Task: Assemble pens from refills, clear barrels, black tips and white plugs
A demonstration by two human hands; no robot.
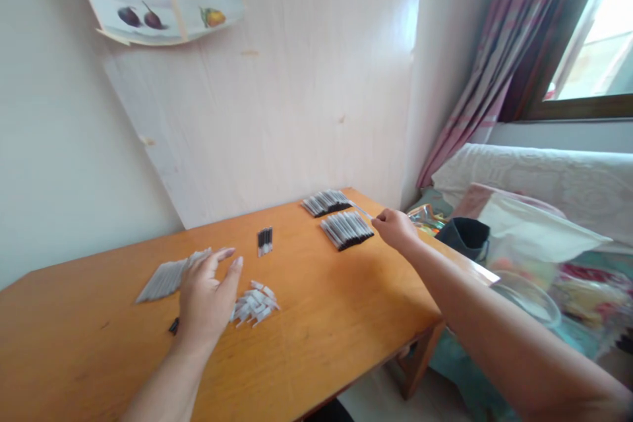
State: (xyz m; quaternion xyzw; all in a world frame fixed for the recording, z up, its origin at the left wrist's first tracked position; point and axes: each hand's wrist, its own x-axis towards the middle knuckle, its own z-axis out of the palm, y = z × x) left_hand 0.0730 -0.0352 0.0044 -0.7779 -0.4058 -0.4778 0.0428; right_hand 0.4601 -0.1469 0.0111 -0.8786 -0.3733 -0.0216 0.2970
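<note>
My right hand [394,229] is closed around the end of a slim, pale pen [362,210], beside two rows of pens. One row of black-ended pens [326,202] lies toward the back edge, and the nearer row of pens [347,231] lies just in front of it. My left hand [206,293] hovers with thumb and fingers apart, and nothing shows in it. Partly behind it lies a row of clear pen barrels [165,279]. To its right is a heap of small white pieces [254,303]. Small black pieces [173,325] peek out beside the wrist.
A short row of black-and-white sticks [265,241] lies mid-table on the orange wooden table [301,349]. The back edge meets a pale wall board [291,125]. Right of the table are a dark container [465,237], plastic bags [534,231] and a clear tub [529,300].
</note>
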